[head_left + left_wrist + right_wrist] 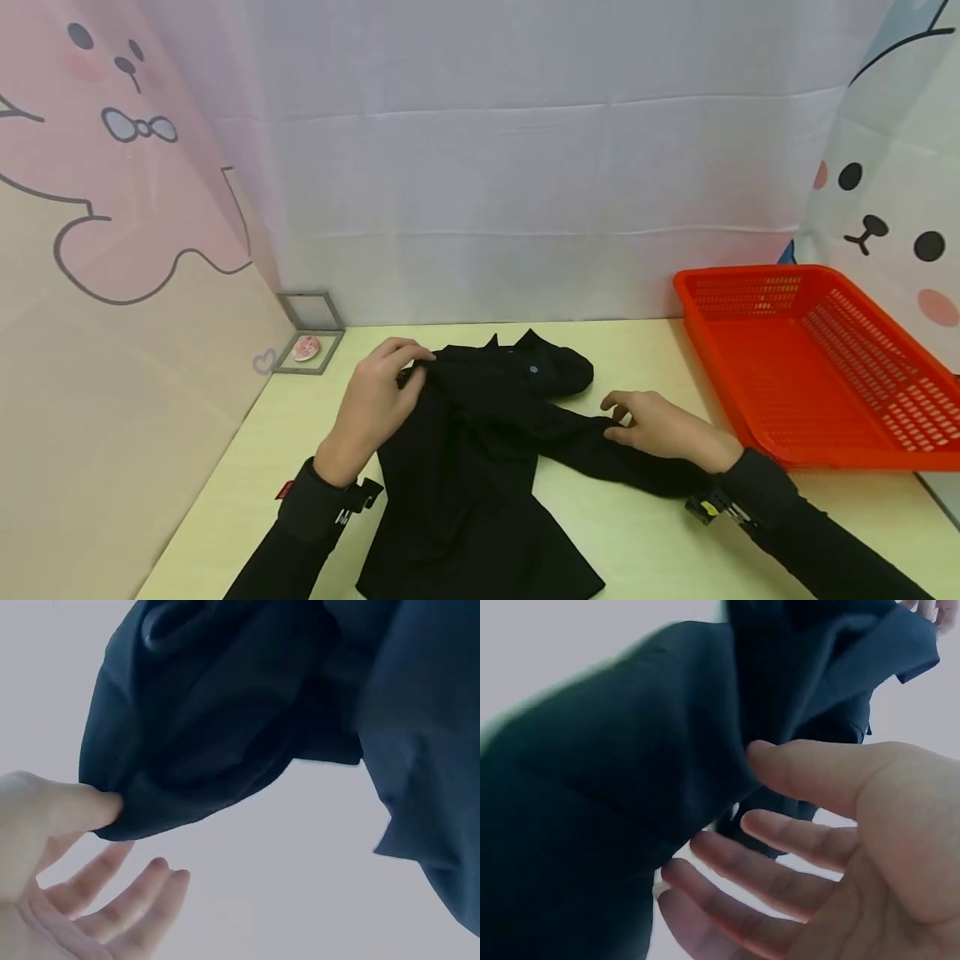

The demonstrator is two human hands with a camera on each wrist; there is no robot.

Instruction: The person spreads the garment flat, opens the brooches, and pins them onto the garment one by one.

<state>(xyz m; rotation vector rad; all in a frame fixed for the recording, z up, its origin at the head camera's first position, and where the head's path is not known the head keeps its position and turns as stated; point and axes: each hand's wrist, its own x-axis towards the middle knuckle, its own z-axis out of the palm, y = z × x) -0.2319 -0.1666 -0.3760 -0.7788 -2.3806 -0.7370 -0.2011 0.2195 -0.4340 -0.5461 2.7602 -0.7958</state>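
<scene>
A black long-sleeved shirt [480, 467] lies on the pale yellow table, its collar toward the back and its hem toward me. My left hand [378, 400] pinches the shirt's upper left edge between thumb and forefinger; in the left wrist view the other fingers of that hand [112, 892] spread free below the fabric. Over the sleeve [600, 446] that stretches to the right is my right hand [660, 425]. In the right wrist view its thumb [802, 772] touches the dark fabric, while the fingers stay apart and loosely bent.
A red plastic basket [757, 417] stands at the right of the table [637, 542]. In the back left corner is an open grey-framed case [335, 343] with a small pink and white round object [306, 348]. A pale curtain [480, 183] hangs behind.
</scene>
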